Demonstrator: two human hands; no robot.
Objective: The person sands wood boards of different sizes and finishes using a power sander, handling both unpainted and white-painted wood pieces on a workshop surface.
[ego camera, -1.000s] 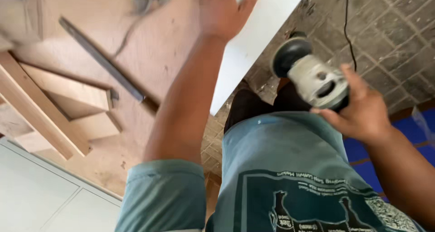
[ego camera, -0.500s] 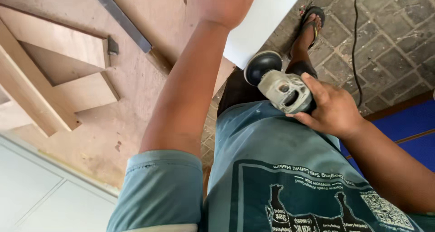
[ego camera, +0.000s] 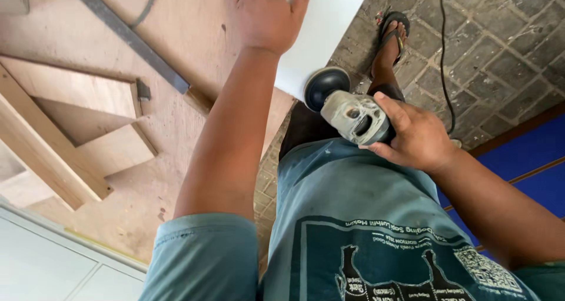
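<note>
At centre frame, right hand: one right hand, fingers curled tight round the body of the grinder, thumb laid along its top.
Grinder: one grey grinder, its single black round pad pointing to the upper left, just beside the lower edge of the white panel; whether pad and panel touch cannot be told.
Left hand: one left hand at top centre, spread flat and open, palm down where the white panel meets the workbench; it grips nothing, and its fingertips run out of frame.
White panel: one white panel, slanting from top centre down toward the pad, lying over the bench edge.
Workbench: one brown plywood workbench filling the upper left, dusty and scuffed.
Metal bar: one dark flat bar lying diagonally on the bench, from the top edge down toward the centre.
Wood pieces: three pale boards at left, stacked and overlapping, one long strip crossing them slantwise.
Cords: one black cord trailing over the floor at upper right; a second, grey, curves on the bench at the top edge.
Floor: grey paving bricks at upper right, one blue sheet at right.
Foot: one foot in a black sandal on the bricks, just right of the panel.
Shirt: one teal printed shirt filling the lower centre.
Lower left: one white surface with a seam.
</note>
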